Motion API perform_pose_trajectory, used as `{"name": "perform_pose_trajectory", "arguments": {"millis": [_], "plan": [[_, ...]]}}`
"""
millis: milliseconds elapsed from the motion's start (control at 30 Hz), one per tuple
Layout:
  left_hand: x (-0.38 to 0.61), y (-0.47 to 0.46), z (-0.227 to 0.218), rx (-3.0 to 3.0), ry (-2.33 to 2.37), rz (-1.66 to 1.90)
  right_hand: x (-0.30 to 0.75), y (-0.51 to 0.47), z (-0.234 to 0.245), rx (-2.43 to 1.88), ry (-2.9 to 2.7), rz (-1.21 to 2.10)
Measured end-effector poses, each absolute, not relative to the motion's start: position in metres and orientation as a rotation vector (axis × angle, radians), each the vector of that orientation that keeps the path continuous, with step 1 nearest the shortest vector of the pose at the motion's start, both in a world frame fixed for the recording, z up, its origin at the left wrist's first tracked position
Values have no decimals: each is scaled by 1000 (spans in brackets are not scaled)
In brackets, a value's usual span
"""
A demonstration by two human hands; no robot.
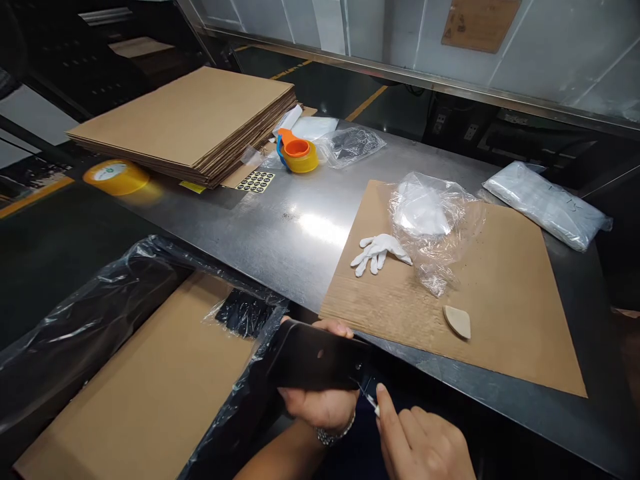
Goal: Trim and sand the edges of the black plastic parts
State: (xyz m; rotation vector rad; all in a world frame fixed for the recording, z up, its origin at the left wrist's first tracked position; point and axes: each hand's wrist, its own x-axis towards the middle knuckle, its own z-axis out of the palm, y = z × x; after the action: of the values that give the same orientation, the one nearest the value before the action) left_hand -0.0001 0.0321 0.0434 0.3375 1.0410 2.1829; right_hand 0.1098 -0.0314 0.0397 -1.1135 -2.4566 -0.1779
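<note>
My left hand [320, 400] grips a flat black plate [320, 360] below the near edge of the steel table [280, 227]; the thumb lies over its top edge. My right hand [420, 443] is closed in a pinch at the plate's lower right corner, holding a small thin white piece [371, 400] against it. Left of the plate sits a carton lined with black plastic [90, 313], with a brown cardboard sheet [150, 393] lying in it.
A cardboard sheet [500, 300] on the table carries a white glove [377, 252], a clear plastic bag [435, 227] and a tan wedge [457, 321]. Farther back are stacked cardboard [190, 120], an orange tape dispenser [299, 153], a yellow tape roll [116, 176], a sticker sheet [256, 181] and bagged items [547, 203].
</note>
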Motion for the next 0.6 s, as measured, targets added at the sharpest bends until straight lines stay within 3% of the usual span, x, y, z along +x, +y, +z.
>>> {"name": "perform_pose_trajectory", "arguments": {"millis": [600], "plan": [[-4,29,39,366,1109,2172,110,-33,42,-1145,-2594,-263]]}}
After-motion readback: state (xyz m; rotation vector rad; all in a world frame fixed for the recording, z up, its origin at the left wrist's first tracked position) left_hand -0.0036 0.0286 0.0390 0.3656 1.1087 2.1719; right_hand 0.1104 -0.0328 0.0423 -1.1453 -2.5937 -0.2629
